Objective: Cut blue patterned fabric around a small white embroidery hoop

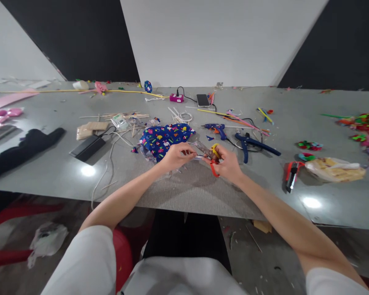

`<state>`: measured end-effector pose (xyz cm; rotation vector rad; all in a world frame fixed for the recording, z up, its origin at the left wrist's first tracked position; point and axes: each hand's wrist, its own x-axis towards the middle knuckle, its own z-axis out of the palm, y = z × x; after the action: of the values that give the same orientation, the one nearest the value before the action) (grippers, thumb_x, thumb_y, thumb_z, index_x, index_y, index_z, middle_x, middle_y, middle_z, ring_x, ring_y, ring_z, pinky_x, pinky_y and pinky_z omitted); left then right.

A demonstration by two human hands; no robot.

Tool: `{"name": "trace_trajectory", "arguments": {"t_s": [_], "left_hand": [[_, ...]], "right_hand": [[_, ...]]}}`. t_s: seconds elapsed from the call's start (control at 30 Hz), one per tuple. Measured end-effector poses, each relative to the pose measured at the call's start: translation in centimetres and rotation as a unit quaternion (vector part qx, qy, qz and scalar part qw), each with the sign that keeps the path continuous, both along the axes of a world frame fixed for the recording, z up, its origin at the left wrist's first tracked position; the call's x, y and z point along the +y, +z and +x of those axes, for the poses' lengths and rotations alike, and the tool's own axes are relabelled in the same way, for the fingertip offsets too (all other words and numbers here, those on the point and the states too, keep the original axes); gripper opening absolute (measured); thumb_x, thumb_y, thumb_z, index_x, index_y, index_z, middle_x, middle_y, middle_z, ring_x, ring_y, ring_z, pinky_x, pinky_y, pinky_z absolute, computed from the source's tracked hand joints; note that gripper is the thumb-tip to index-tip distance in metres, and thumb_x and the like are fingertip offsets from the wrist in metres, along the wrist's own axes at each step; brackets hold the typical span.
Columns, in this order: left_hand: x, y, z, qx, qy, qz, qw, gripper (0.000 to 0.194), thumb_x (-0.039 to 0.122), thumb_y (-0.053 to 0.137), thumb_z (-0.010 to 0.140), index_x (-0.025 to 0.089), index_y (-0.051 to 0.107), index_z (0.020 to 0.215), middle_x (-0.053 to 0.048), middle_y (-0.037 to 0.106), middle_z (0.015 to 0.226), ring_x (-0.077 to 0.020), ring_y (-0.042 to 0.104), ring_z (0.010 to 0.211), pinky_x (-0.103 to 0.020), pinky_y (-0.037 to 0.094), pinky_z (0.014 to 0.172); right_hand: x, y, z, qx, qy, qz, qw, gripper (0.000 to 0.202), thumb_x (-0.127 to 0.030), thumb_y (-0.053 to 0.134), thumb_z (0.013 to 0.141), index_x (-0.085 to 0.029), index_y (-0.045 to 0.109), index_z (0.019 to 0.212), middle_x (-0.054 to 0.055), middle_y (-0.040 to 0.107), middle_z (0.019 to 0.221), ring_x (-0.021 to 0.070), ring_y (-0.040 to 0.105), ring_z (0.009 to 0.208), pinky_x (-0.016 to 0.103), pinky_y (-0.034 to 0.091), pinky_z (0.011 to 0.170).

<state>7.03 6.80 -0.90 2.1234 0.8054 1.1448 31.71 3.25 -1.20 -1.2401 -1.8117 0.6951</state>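
Note:
My right hand grips a pair of scissors with yellow and red handles, their blades parted and pointing up and left. To their left, my left hand is closed, thumb and fingertips pinched together at one end of a thin pale strip. The strip runs toward the scissors; what exactly it is stays too small to tell. Just behind my left hand lies a piece of dark blue fabric with a colourful print. A blue glue gun rests beyond the scissors.
Blue long-handled pliers lie right of the glue gun. Further right are a box cutter and a plastic bag. A black box with a cord sits left, near wooden sticks. A phone lies at the back.

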Motion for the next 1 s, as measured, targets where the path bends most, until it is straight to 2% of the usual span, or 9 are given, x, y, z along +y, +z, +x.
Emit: {"name": "trace_trajectory", "arguments": {"t_s": [0.13,0.33,0.5,0.63,0.87,1.0], "left_hand": [[0.0,-0.1,0.0,0.021,0.028,0.034,0.999,0.020,0.037,0.073,0.096,0.021,0.078,0.084,-0.005,0.075,0.082,-0.0171,0.067,0.078,-0.031,0.051,0.072],[0.1,-0.1,0.0,0.050,0.024,0.072,0.996,0.020,0.034,0.067,0.100,0.021,0.075,0.087,-0.005,0.073,0.083,-0.0178,0.064,0.080,-0.032,0.050,0.076],[0.1,-0.6,0.1,0.036,0.030,0.109,0.993,0.021,0.033,0.063,0.103,0.020,0.072,0.090,-0.005,0.070,0.086,-0.0184,0.063,0.084,-0.033,0.049,0.080],[-0.5,-0.3,0.1,0.039,0.023,0.141,0.989,0.016,0.031,0.060,0.105,0.020,0.069,0.096,-0.008,0.069,0.093,-0.0204,0.062,0.091,-0.036,0.049,0.084],[-1.1,0.3,0.2,0.043,0.016,0.127,0.991,0.019,0.032,0.055,0.108,0.021,0.068,0.102,-0.008,0.070,0.093,-0.0207,0.063,0.093,-0.037,0.051,0.085],[-1.1,0.0,0.4,0.020,0.022,0.112,0.993,0.013,0.032,0.065,0.103,0.021,0.072,0.105,-0.008,0.073,0.097,-0.0206,0.066,0.096,-0.037,0.054,0.086]], "right_hand": [[-0.1,0.1,-0.1,-0.003,0.008,0.003,1.000,0.051,-0.063,0.086,0.078,-0.025,0.053,0.088,-0.006,0.051,0.065,0.0121,0.043,0.058,0.028,0.040,0.060],[-0.2,0.3,-0.1,-0.008,0.011,0.009,1.000,0.051,-0.064,0.084,0.080,-0.026,0.053,0.088,-0.005,0.051,0.065,0.0124,0.043,0.058,0.028,0.039,0.060],[-0.2,0.2,-0.1,-0.016,0.003,0.014,1.000,0.051,-0.064,0.085,0.079,-0.025,0.052,0.087,-0.006,0.051,0.066,0.0122,0.043,0.059,0.029,0.039,0.061],[-0.2,0.4,0.0,-0.015,-0.002,0.017,1.000,0.050,-0.065,0.084,0.080,-0.025,0.054,0.087,-0.005,0.054,0.067,0.0128,0.045,0.060,0.030,0.040,0.062],[-0.4,1.0,-0.1,0.009,-0.006,0.006,1.000,0.050,-0.069,0.083,0.079,-0.025,0.064,0.093,-0.001,0.060,0.072,0.0143,0.047,0.061,0.030,0.040,0.059],[-0.3,1.1,-0.2,0.034,-0.010,0.015,0.999,0.049,-0.069,0.083,0.080,-0.025,0.067,0.094,-0.001,0.061,0.076,0.0137,0.046,0.062,0.030,0.039,0.058]]}}
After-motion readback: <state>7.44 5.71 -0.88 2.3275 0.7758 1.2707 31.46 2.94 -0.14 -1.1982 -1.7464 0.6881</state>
